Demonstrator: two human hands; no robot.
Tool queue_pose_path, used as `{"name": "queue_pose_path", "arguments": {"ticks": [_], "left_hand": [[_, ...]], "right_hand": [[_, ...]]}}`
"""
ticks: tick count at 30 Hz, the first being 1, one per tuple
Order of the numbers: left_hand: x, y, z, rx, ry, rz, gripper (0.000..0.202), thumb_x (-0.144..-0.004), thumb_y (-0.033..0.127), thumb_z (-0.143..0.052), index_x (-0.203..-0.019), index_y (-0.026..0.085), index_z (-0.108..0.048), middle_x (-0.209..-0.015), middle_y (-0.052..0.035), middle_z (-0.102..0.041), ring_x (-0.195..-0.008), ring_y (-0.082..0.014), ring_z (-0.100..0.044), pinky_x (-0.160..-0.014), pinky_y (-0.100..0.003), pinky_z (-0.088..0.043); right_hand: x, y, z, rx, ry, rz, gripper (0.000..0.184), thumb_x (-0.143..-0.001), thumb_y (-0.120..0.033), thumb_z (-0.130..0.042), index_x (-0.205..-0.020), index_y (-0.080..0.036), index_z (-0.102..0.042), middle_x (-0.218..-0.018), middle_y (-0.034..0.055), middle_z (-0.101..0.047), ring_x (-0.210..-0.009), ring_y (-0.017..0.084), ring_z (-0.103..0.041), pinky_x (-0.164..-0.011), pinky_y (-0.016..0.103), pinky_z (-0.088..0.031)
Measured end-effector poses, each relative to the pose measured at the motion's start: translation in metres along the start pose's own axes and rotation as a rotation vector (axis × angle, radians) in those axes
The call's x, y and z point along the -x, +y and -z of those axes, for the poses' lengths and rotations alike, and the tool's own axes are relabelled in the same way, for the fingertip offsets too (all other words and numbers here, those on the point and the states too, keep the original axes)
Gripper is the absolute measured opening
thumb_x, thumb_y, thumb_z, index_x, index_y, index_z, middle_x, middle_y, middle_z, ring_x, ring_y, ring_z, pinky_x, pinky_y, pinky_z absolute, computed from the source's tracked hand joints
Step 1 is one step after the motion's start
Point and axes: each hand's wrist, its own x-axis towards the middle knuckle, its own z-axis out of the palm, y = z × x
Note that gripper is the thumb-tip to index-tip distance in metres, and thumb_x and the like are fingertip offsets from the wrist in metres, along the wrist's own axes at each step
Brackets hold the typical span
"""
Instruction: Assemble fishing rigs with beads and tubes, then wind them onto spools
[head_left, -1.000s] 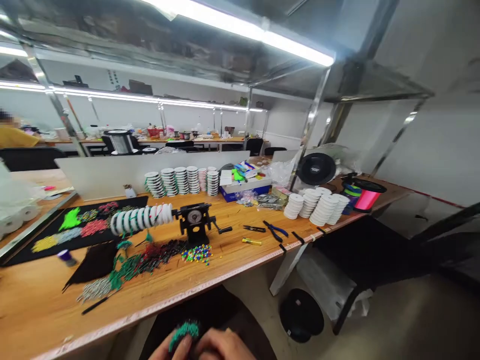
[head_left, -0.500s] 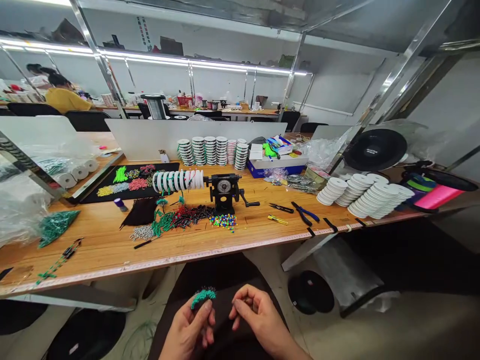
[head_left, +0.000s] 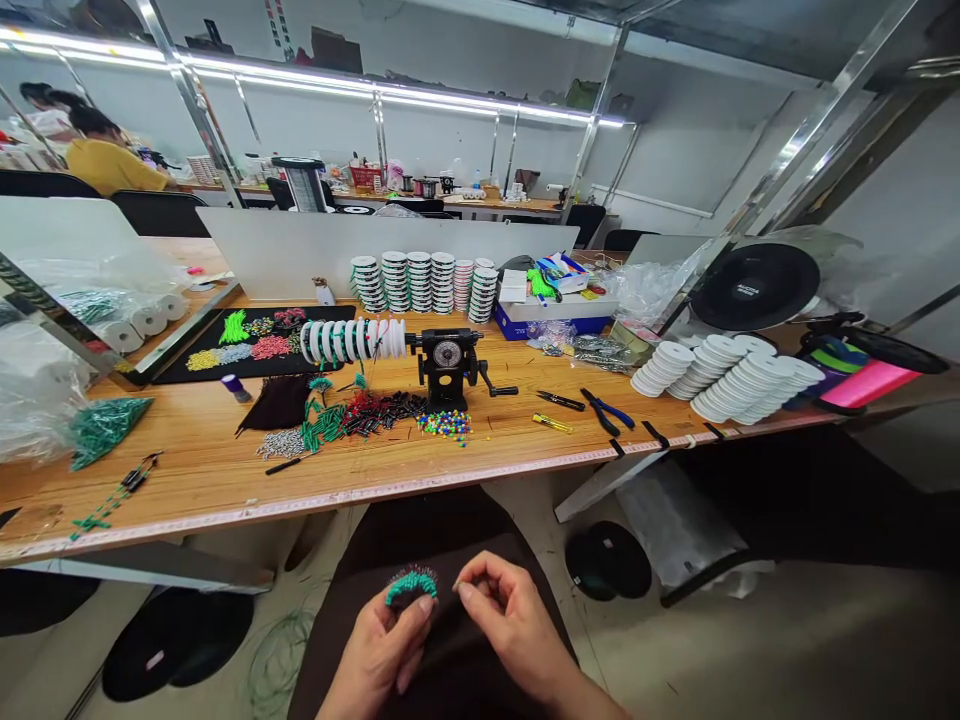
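My left hand [head_left: 382, 645] is raised over my dark lap, with thumb and fingers pinching a curved strand of green beads [head_left: 410, 588] that has fine dark bristles along it. My right hand [head_left: 510, 620] is beside it, its thumb and forefinger pinched together right next to the strand. Its fingertips appear to be just apart from the beads. If anything thin lies between those fingertips, it is too small to make out.
The wooden workbench [head_left: 202, 480] lies ahead, bearing a black hand-cranked winder [head_left: 448, 365], a coil of white and green loops [head_left: 352, 341], multicoloured beads [head_left: 444, 425], blue-handled pliers [head_left: 604, 410] and stacked white spools [head_left: 416, 282]. A person in yellow [head_left: 109, 165] sits far left.
The view has swung and tilted, bringing the bench and both hands further into frame. My hands have risen and come closer together, and the left hand has kept hold of the green strand.
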Motion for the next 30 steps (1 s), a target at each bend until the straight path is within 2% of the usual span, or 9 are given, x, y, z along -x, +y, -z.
{"name": "queue_pose_path", "arguments": {"ticks": [3,7,9,11,17,19,22,24,30], "left_hand": [[0.004,0.005,-0.004,-0.006,-0.005,0.015,0.053,-0.065,0.062,-0.080,-0.068,0.017,-0.052,-0.045,0.0127,-0.029,-0.038,-0.0008,-0.017,-0.040,-0.017,-0.010],[0.006,0.006,-0.002,0.028,-0.033,0.040,0.049,-0.067,0.057,-0.080,-0.067,0.017,-0.052,-0.050,0.0117,-0.028,-0.042,-0.0020,-0.014,-0.040,-0.017,-0.012],[0.006,0.004,0.000,0.065,-0.084,0.066,0.049,-0.067,0.057,-0.080,-0.066,0.018,-0.050,-0.052,0.0112,-0.029,-0.044,-0.0025,-0.013,-0.040,-0.017,-0.015],[0.004,0.001,0.001,0.029,-0.123,0.066,0.050,-0.069,0.058,-0.078,-0.065,0.019,-0.048,-0.052,0.0109,-0.030,-0.042,-0.0022,-0.014,-0.039,-0.017,-0.017],[0.002,0.002,-0.004,-0.337,-0.031,-0.176,0.046,-0.078,0.059,-0.068,-0.065,0.019,-0.050,-0.051,0.0071,-0.040,-0.040,-0.0053,-0.031,-0.038,-0.018,-0.027],[0.004,0.005,-0.007,-0.402,-0.012,-0.214,0.043,-0.080,0.058,-0.067,-0.069,0.018,-0.057,-0.055,0.0053,-0.046,-0.040,-0.0060,-0.036,-0.039,-0.018,-0.031],[0.006,0.008,-0.008,-0.362,-0.041,-0.170,0.043,-0.081,0.061,-0.064,-0.085,0.018,-0.061,-0.058,0.0042,-0.053,-0.039,-0.0081,-0.044,-0.038,-0.019,-0.036],[0.006,0.009,-0.007,-0.300,-0.061,-0.130,0.046,-0.080,0.065,-0.063,-0.082,0.019,-0.058,-0.058,0.0039,-0.055,-0.039,-0.0094,-0.049,-0.038,-0.019,-0.037],[0.002,0.014,-0.008,-0.191,-0.074,-0.035,0.058,-0.066,0.073,-0.070,-0.060,0.018,-0.051,-0.046,0.0057,-0.048,-0.033,-0.0058,-0.040,-0.034,-0.018,-0.027]], "right_hand": [[0.000,0.001,0.001,0.045,0.021,-0.012,0.027,-0.086,-0.041,-0.061,-0.078,-0.017,-0.070,-0.058,-0.0039,-0.042,-0.055,0.011,-0.033,-0.050,0.025,-0.026],[0.002,0.001,0.001,0.053,0.033,0.080,0.021,-0.088,-0.034,-0.062,-0.081,-0.018,-0.075,-0.070,0.0019,-0.064,-0.066,0.015,-0.052,-0.062,0.025,-0.038],[0.003,0.002,0.000,0.064,0.041,0.148,0.019,-0.088,-0.030,-0.063,-0.082,-0.019,-0.077,-0.073,0.0027,-0.066,-0.069,0.016,-0.055,-0.065,0.026,-0.041],[0.003,0.003,-0.002,0.068,0.067,0.169,0.019,-0.088,-0.030,-0.064,-0.082,-0.020,-0.079,-0.068,0.0016,-0.062,-0.065,0.015,-0.052,-0.060,0.025,-0.039],[0.002,0.006,-0.008,-0.048,0.090,0.061,0.019,-0.081,-0.035,-0.071,-0.078,-0.019,-0.080,-0.064,0.0006,-0.059,-0.058,0.012,-0.044,-0.054,0.025,-0.034],[0.002,0.006,-0.010,-0.061,0.085,0.018,0.023,-0.080,-0.038,-0.071,-0.076,-0.017,-0.078,-0.058,-0.0018,-0.052,-0.055,0.011,-0.038,-0.051,0.024,-0.031],[0.001,0.007,-0.012,-0.047,0.095,-0.027,0.026,-0.081,-0.040,-0.069,-0.074,-0.015,-0.074,-0.054,-0.0057,-0.037,-0.053,0.010,-0.031,-0.048,0.024,-0.026],[0.001,0.008,-0.011,-0.043,0.091,-0.040,0.025,-0.081,-0.038,-0.068,-0.075,-0.014,-0.074,-0.054,-0.0061,-0.036,-0.053,0.010,-0.030,-0.049,0.024,-0.026],[-0.002,0.014,-0.003,0.016,0.124,0.088,0.017,-0.084,-0.034,-0.069,-0.079,-0.021,-0.080,-0.062,-0.0006,-0.058,-0.059,0.014,-0.045,-0.060,0.028,-0.035]]}}
